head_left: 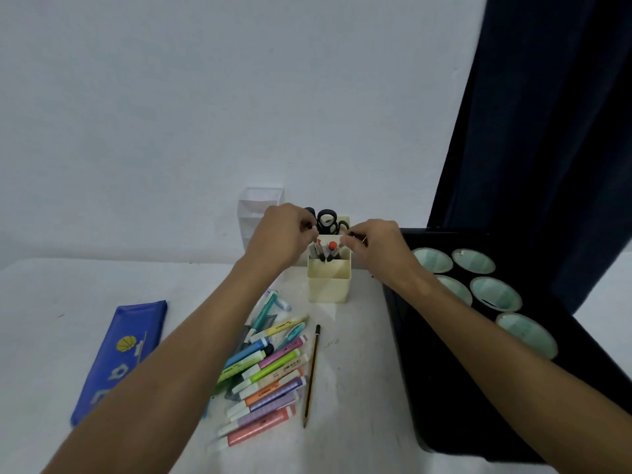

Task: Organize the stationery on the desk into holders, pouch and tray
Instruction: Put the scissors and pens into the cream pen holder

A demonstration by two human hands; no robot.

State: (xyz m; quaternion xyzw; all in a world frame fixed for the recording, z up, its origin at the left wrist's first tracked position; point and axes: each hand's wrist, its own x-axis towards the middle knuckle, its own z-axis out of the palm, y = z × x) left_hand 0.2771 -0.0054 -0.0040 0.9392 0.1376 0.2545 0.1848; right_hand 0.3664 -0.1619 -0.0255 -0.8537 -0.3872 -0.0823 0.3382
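Both hands, the left hand (pixel 278 234) and right hand (pixel 379 246), pinch upright pens (pixel 325 250) directly over the cream holder (pixel 329 282), left of the tray (pixel 444 388).

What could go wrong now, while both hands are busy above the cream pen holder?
1. The left hand and right hand work at the rim of the cream pen holder; a sideways pull might tip it, spilling its pens.
2. The left forearm hangs over the highlighter pile; drawing back low could scatter it, or roll the pencil.
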